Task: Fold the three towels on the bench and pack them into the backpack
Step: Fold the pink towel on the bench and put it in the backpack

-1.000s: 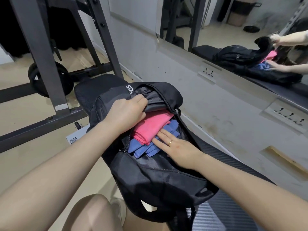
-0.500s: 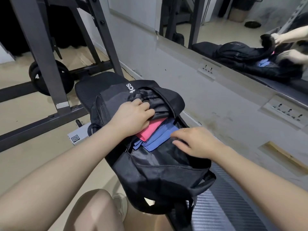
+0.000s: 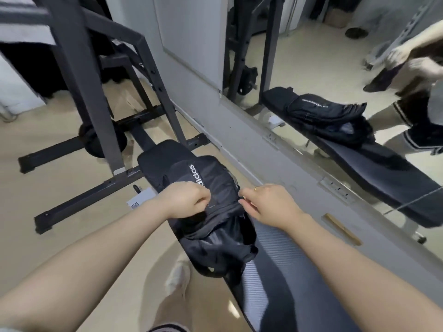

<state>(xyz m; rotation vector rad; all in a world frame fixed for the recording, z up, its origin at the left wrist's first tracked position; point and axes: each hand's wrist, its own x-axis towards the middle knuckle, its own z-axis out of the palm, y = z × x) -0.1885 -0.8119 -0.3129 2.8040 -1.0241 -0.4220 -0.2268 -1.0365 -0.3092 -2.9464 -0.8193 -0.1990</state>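
The black backpack (image 3: 211,180) with white lettering lies along the black bench (image 3: 282,274). Its flap is pulled down over the opening, so the pink and blue towels are hidden inside. My left hand (image 3: 187,202) pinches the black fabric at the left side of the opening. My right hand (image 3: 268,204), with a ring on one finger, grips the bag's edge at the right side. The view is blurred by motion.
A dark steel rack (image 3: 96,111) with a weight plate (image 3: 103,142) stands left of the bench. A small white box (image 3: 141,200) lies on the floor beside it. A wall mirror (image 3: 347,92) on the right reflects the bench and bag. My knee (image 3: 172,307) is below.
The flap has come down over the towels, which no longer show. My right hand moved from the bag's lower opening to its right edge. The camera has pulled back and up.
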